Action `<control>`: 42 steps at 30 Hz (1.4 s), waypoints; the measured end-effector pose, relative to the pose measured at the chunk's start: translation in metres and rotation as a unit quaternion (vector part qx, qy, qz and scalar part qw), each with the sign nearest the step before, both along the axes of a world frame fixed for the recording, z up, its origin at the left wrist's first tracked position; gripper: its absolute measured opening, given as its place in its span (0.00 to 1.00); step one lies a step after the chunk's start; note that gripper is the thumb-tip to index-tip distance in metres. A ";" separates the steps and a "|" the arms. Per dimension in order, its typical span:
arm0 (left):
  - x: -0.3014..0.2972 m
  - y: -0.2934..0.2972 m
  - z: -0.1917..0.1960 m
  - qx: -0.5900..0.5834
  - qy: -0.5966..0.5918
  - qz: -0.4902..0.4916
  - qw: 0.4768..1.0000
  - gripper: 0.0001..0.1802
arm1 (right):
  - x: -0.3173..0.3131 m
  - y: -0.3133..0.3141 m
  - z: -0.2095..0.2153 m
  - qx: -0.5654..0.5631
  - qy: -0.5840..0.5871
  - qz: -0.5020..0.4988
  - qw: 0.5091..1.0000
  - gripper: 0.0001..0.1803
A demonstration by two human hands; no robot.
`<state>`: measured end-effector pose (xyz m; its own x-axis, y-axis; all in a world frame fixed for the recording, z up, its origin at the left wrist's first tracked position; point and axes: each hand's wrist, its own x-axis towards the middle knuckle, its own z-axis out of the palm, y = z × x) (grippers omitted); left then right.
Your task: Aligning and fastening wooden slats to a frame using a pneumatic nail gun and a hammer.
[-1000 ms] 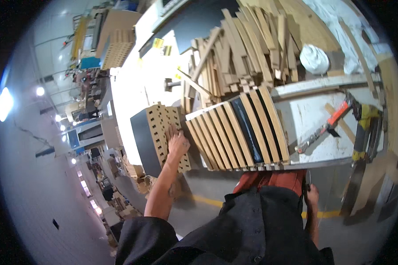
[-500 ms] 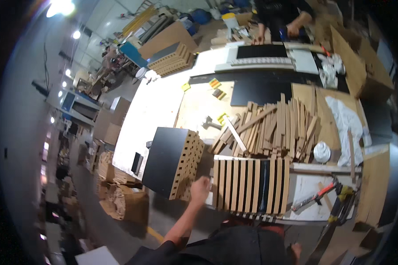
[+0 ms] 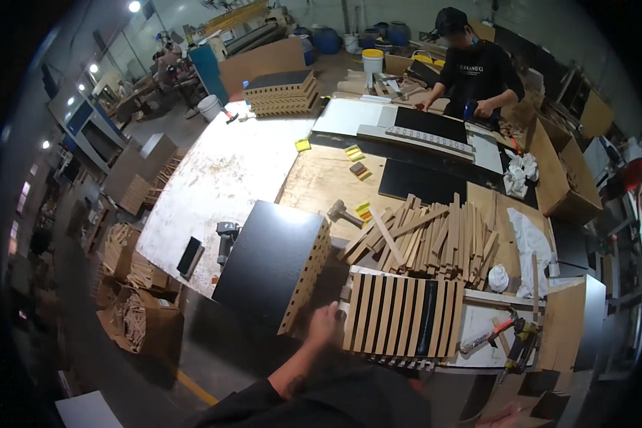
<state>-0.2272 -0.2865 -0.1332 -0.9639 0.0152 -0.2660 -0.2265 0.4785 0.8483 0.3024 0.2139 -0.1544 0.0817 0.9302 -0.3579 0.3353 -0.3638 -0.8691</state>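
Note:
My left hand (image 3: 324, 324) is closed at the left edge of a slatted panel (image 3: 402, 314), with pale wooden strips alternating with black gaps. What its fingers grip, if anything, I cannot make out. One gap toward the panel's right side shows a wet-looking, glossy line. My right hand (image 3: 503, 415) shows only as a dim blur at the lower edge, away from the panel, its fingers unreadable. Left of my left hand stands a stack of black-topped boards (image 3: 271, 257) with notched edges. Behind the panel lies a heap of loose wooden strips (image 3: 435, 239).
A claw hammer (image 3: 488, 334) and a yellow-black tool (image 3: 522, 344) lie right of the panel. A mallet (image 3: 344, 212) rests behind it. A nail gun (image 3: 226, 241) stands beside the stack. Across the table, another person (image 3: 478, 75) holds a dark blue tool.
The view has tilted upward, bringing more of the other person into sight. My left hand stays by the panel's left edge; my right hand has shifted rightward along the lower edge.

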 end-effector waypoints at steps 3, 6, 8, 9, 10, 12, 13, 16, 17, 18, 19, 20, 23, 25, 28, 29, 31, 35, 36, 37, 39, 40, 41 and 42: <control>-0.004 -0.018 -0.057 -0.029 0.081 -0.004 0.996 0.31 | -0.060 0.040 0.031 0.085 0.255 -0.104 0.958 0.28; 0.002 -0.030 -0.093 -0.086 0.253 -0.040 0.963 0.23 | -0.148 -0.006 0.131 0.042 0.153 0.014 0.987 0.29; 0.000 -0.053 -0.177 -0.361 0.287 -0.220 0.860 0.18 | -0.163 -0.013 0.137 0.001 0.041 0.215 0.976 0.27; -0.008 -0.067 -0.236 -0.560 0.467 -0.263 0.632 0.20 | -0.161 -0.002 0.118 -0.015 0.080 0.242 0.967 0.24; -0.006 -0.055 -0.239 -0.554 0.468 -0.262 0.637 0.20 | -0.163 -0.004 0.104 -0.008 0.076 0.242 0.967 0.24; -0.003 -0.034 -0.220 -0.258 0.196 -0.165 0.932 0.19 | -0.174 -0.018 0.083 -0.051 0.042 0.269 0.961 0.21; -0.006 -0.036 -0.222 -0.255 0.197 -0.160 0.933 0.19 | -0.181 -0.026 0.073 -0.062 0.039 0.295 0.953 0.20; -0.014 -0.034 -0.228 -0.584 0.460 -0.222 0.631 0.15 | -0.192 -0.039 0.039 -0.084 0.010 0.385 0.919 0.18; -0.017 -0.024 -0.215 -0.298 0.270 -0.096 0.911 0.16 | -0.200 -0.051 0.039 -0.072 -0.020 0.392 0.917 0.18; -0.018 -0.019 -0.206 0.052 0.025 0.051 0.997 0.19 | -0.210 -0.064 0.043 -0.070 -0.021 0.397 0.915 0.18; -0.019 -0.024 -0.208 0.054 0.026 0.059 0.996 0.19 | -0.221 -0.077 0.049 -0.091 -0.016 0.396 0.914 0.18; -0.021 -0.032 -0.216 0.033 -0.002 0.052 0.998 0.20 | -0.228 -0.086 0.053 -0.112 -0.012 0.396 0.911 0.18; -0.014 -0.028 -0.218 0.045 0.043 0.081 0.995 0.21 | -0.229 -0.108 0.046 -0.091 -0.036 0.441 0.892 0.18; -0.022 -0.030 -0.167 -0.044 0.001 0.005 0.999 0.19 | -0.227 -0.133 0.051 -0.059 -0.079 0.412 0.906 0.17; 0.006 -0.025 -0.117 0.145 0.114 0.075 0.980 0.21 | -0.230 -0.149 0.046 0.009 -0.110 0.357 0.928 0.19; 0.011 -0.026 -0.081 0.096 0.022 0.086 0.991 0.24 | -0.242 -0.148 0.045 0.069 -0.129 0.340 0.929 0.19; 0.028 -0.019 -0.013 0.053 -0.019 0.070 0.996 0.26 | -0.240 -0.137 0.025 0.169 -0.209 0.359 0.894 0.21; 0.041 0.006 -0.015 0.023 -0.038 0.017 0.999 0.35 | -0.270 -0.145 0.017 0.189 -0.174 0.398 0.880 0.16; 0.039 0.005 0.011 0.058 -0.073 -0.019 0.995 0.36 | -0.279 -0.149 0.019 0.091 -0.099 0.376 0.917 0.17; 0.042 0.003 -0.042 -0.009 0.059 -0.012 0.998 0.36 | -0.287 -0.151 0.023 0.098 -0.132 0.414 0.895 0.16; 0.034 0.006 0.011 0.045 -0.031 -0.026 0.998 0.34 | -0.296 -0.155 0.028 0.166 -0.194 0.421 0.871 0.14; 0.035 -0.010 -0.031 0.048 0.014 -0.019 0.999 0.31 | -0.318 -0.164 0.048 0.055 -0.171 0.381 0.907 0.15; 0.040 -0.003 -0.039 0.057 0.052 -0.004 0.997 0.30 | -0.309 -0.149 0.027 0.142 -0.179 0.387 0.893 0.15; 0.041 -0.006 -0.036 0.020 0.022 -0.033 0.999 0.29 | -0.305 -0.145 0.021 0.150 -0.179 0.379 0.895 0.16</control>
<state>-0.1867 -0.2920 -0.1696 -0.9714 0.0882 -0.2204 -0.1573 0.4562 0.8759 -0.0029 0.0691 -0.1338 -0.5551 0.8163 -0.1597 0.6632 0.3186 -0.6772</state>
